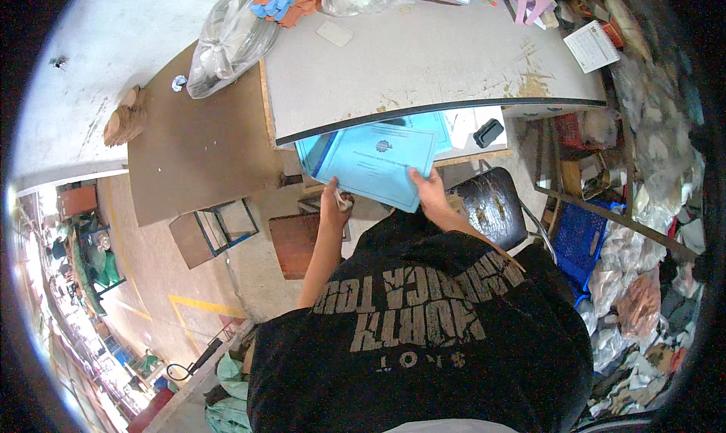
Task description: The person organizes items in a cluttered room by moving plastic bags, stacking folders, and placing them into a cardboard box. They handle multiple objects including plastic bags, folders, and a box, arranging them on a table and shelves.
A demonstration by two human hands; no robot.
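Observation:
A light blue booklet [376, 157] with a dark blue spine strip is tilted between my two hands, over the open desk drawer [473, 158]. My left hand [333, 203] grips its lower left corner, and a small whitish thing, too small to name, shows by the fingers. At the lower right corner, my right hand [431, 193] pinches the edge with the thumb on top. Behind the held booklet, more blue booklets [429, 122] lie in the drawer. To their right are white papers [461, 125] and a small black object [488, 133].
The grey desktop [439, 58] extends above the drawer, with plastic bags [231, 43] and cloth pieces [287, 0] along its far side. A brown table [204, 138] adjoins on the left. A black-seated chair [490, 206], a blue crate [582, 240] and heaped plastic [639, 304] stand to the right.

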